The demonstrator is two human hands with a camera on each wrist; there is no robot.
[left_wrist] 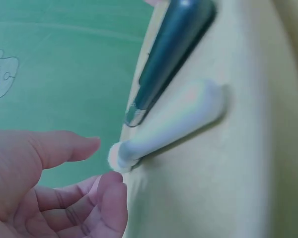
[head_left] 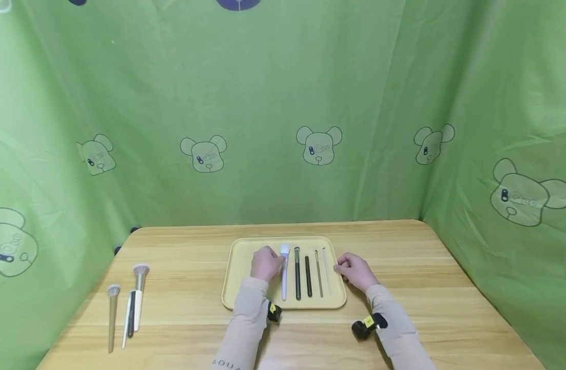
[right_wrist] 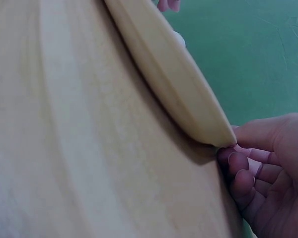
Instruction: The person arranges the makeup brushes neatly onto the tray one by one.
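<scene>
My left hand point(head_left: 266, 264) is over the tan tray point(head_left: 238, 272), right beside a white-handled makeup brush point(head_left: 284, 285). In the left wrist view, its thumb and fingers stand apart near the white head of that brush point(left_wrist: 174, 121), with nothing between them. To the right of the white brush lie a dark makeup brush point(head_left: 298, 277), a shorter black stick point(head_left: 308, 277), a thin brown brush point(head_left: 319, 280) and a thin pale brush point(head_left: 326, 272), roughly parallel. At the tray's right edge, my right hand point(head_left: 357, 271) pinches the rim, thumb above and fingers below.
Several more brushes lie on the wooden table point(head_left: 186, 308) at the left, among them a tan-handled brush point(head_left: 112, 318) and a large fluffy brush point(head_left: 140, 288). A green curtain point(head_left: 264, 190) with bear prints hangs behind the table and along both sides.
</scene>
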